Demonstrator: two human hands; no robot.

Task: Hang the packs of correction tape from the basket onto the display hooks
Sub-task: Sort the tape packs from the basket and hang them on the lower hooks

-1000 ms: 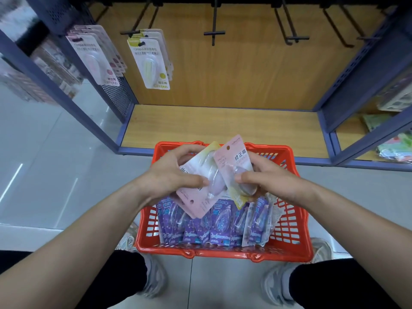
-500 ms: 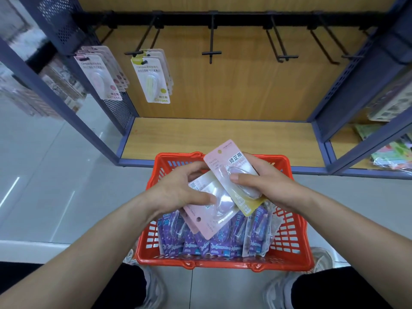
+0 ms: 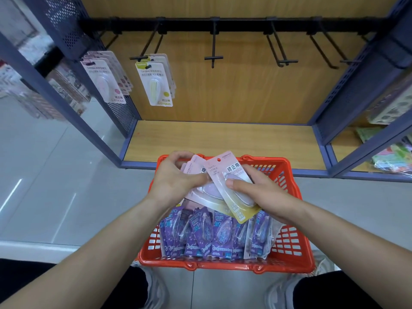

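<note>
- Head view: left hand [image 3: 178, 181] and right hand [image 3: 256, 192] each pinch pink correction tape packs [image 3: 225, 175] above the red basket [image 3: 287, 248], fanned, probably to sort them.
- Purple packs [image 3: 214, 233] stand in the basket.
- Empty hook [image 3: 213, 57] waits above.

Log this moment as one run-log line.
stage: sorting packs over red basket | left hand: holds pink packs | right hand: holds pink-yellow pack | middle hook: bare | hung: none of these yet
</note>
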